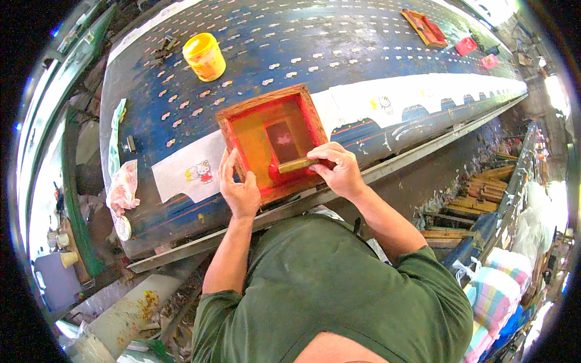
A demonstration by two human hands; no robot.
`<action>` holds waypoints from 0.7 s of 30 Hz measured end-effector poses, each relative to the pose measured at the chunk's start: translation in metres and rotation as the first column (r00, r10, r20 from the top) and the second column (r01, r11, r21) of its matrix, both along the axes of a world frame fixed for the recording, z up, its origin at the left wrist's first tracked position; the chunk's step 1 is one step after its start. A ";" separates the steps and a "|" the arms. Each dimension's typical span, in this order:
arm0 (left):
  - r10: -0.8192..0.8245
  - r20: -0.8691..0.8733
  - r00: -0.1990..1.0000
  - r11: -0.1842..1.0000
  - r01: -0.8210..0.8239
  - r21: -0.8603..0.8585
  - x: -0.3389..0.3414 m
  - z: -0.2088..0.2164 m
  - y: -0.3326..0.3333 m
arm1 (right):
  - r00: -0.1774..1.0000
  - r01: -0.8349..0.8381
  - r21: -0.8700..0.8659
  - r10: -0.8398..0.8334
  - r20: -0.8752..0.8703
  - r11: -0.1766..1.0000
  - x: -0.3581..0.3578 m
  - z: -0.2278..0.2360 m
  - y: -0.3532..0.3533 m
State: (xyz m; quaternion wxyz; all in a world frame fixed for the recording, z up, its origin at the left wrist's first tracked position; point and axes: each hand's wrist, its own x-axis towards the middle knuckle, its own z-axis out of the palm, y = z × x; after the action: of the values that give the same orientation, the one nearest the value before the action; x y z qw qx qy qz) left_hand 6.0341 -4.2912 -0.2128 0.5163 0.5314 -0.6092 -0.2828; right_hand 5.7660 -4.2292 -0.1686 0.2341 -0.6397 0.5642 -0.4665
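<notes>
A wooden screen-printing frame with red-stained inner walls lies on the long dark blue table, over a row of white cut fabric pieces. My left hand holds the frame's near left side, fingers along the outer wall and thumb toward the inside. In my right hand is a squeegee, a narrow bar gripped at its right end. Its blade rests inside the frame near the close edge, by red ink. A printed white fabric piece with a cartoon figure lies left of the frame.
A yellow ink-stained bucket stands beyond the frame. Another wooden frame and pink containers sit far right. More white fabric pieces run rightward. A crumpled plastic bag lies at the left edge; a metal rail borders the near side.
</notes>
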 end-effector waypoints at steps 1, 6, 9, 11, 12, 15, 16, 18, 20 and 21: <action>-0.003 0.008 1.000 1.000 0.003 0.018 -0.011 -0.003 0.002 | 1.000 0.000 0.005 0.000 -0.002 1.000 -0.014 -0.001 0.002; 0.019 -0.002 1.000 0.995 -0.019 0.093 -0.050 -0.016 0.009 | 1.000 -0.027 -0.005 0.027 -0.011 1.000 -0.061 -0.009 0.007; 0.048 0.006 0.999 0.987 -0.048 0.151 -0.059 -0.022 0.013 | 0.998 -0.059 -0.022 0.058 -0.020 0.998 -0.074 -0.008 0.005; 0.057 0.001 0.998 0.981 -0.057 0.183 -0.063 -0.024 0.015 | 0.997 -0.072 -0.015 0.072 -0.006 0.997 -0.079 -0.007 0.004; 0.058 -0.012 0.998 0.980 -0.054 0.191 -0.064 -0.025 0.015 | 0.997 -0.076 -0.012 0.076 0.001 0.997 -0.081 -0.007 0.004; 0.046 -0.110 0.993 0.980 -0.024 0.195 -0.063 -0.032 0.014 | 0.997 -0.078 -0.018 0.078 0.010 0.997 -0.085 -0.008 0.004; 0.039 -0.153 0.988 0.981 -0.009 0.193 -0.061 -0.035 0.014 | 0.997 -0.081 -0.020 0.081 0.012 0.997 -0.085 -0.008 0.005; 0.035 -0.165 0.986 0.979 -0.001 0.204 -0.062 -0.034 0.014 | 0.997 -0.079 -0.027 0.079 0.008 0.996 -0.086 -0.009 0.005; 0.035 -0.155 0.987 0.978 -0.002 0.209 -0.062 -0.033 0.014 | 0.997 -0.072 -0.024 0.072 -0.002 0.997 -0.086 -0.009 0.005; 0.038 -0.139 0.990 0.978 -0.008 0.208 -0.063 -0.033 0.014 | 0.998 -0.070 -0.025 0.069 -0.010 0.997 -0.086 -0.008 0.005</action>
State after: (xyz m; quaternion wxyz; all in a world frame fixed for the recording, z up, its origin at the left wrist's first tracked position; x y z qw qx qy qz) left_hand 5.9715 -4.2770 -0.2456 0.5033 0.5680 -0.5319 -0.3757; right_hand 5.6805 -4.2246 -0.1769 0.2394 -0.6641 0.5368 -0.4621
